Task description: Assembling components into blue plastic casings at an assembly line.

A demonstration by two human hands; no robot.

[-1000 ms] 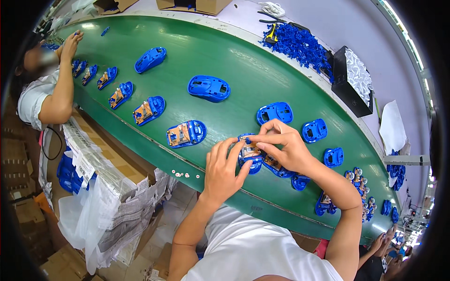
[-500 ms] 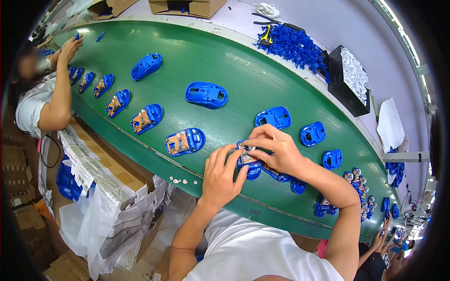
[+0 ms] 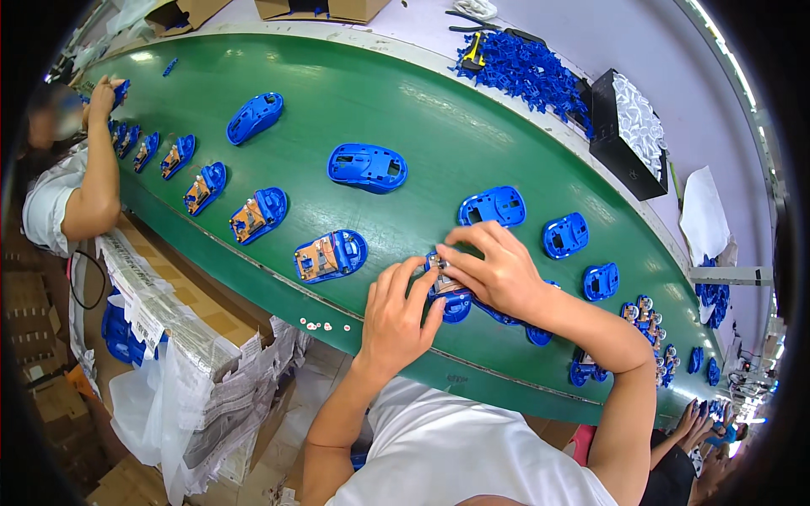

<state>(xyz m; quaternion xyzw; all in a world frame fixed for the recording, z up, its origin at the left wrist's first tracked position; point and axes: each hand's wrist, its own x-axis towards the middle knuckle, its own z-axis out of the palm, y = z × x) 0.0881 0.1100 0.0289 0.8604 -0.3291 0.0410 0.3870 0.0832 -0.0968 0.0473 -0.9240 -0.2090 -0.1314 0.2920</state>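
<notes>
My left hand (image 3: 395, 319) grips the near left side of a blue computer mouse base (image 3: 456, 309) with a circuit board in it, fingertips at its edge. Over the same base, my right hand (image 3: 499, 271) has its thumb and fingers pinched together at the board's far end. Whatever they pinch is hidden behind the fingers. To the left lies another mouse base with a brown board (image 3: 319, 258). Beyond my right hand is a blue mouse top shell (image 3: 493, 206). Partly covered by my right forearm are more blue mouse parts (image 3: 538, 335).
The green belt (image 3: 371, 93) carries several bases and shells. Small white rings (image 3: 316, 325) lie at its near edge. Behind it are a blue parts pile (image 3: 527, 76), cutters (image 3: 474, 52) and a black box (image 3: 629, 139) of clear parts. A co-worker (image 3: 72, 190) sits left beside a carton (image 3: 181, 295).
My right fingers have shifted slightly over the board, while my left hand keeps its place. The co-worker's raised hand at left has moved lower and further left, holding a blue part.
</notes>
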